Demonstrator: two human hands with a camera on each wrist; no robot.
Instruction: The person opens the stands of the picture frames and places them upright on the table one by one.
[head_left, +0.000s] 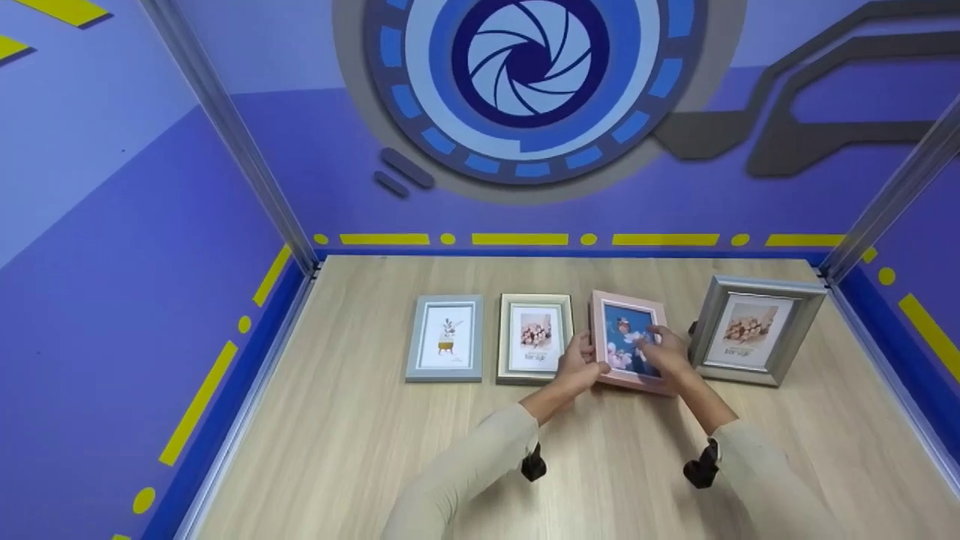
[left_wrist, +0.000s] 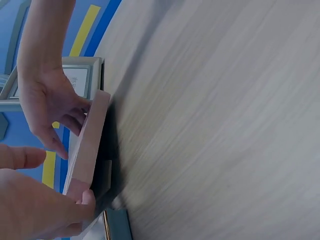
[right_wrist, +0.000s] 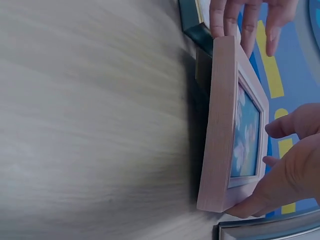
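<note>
Both hands hold a pink photo frame (head_left: pixel 619 322) with a blue flower picture, tilted face-up just over the wooden table. My left hand (head_left: pixel 577 365) grips its left edge, fingers at the side and thumb near the lower front corner. On the opposite edge, my right hand (head_left: pixel 669 355) has its thumb over the picture; in the right wrist view, its fingers (right_wrist: pixel 245 206) reach the frame's side. A dark backing piece (right_wrist: pixel 203 72) shows behind the pink frame. Close beside the left hand lies a champagne-coloured frame (head_left: pixel 534 337) with a bouquet picture.
A blue-grey frame (head_left: pixel 444 337) with a plant picture lies at the row's left end. On the right, a larger silver frame (head_left: pixel 784 360) stands upright, close to the right hand. Blue-purple panels (head_left: pixel 285 165) enclose the wooden table (head_left: pixel 352 420) at the back and sides.
</note>
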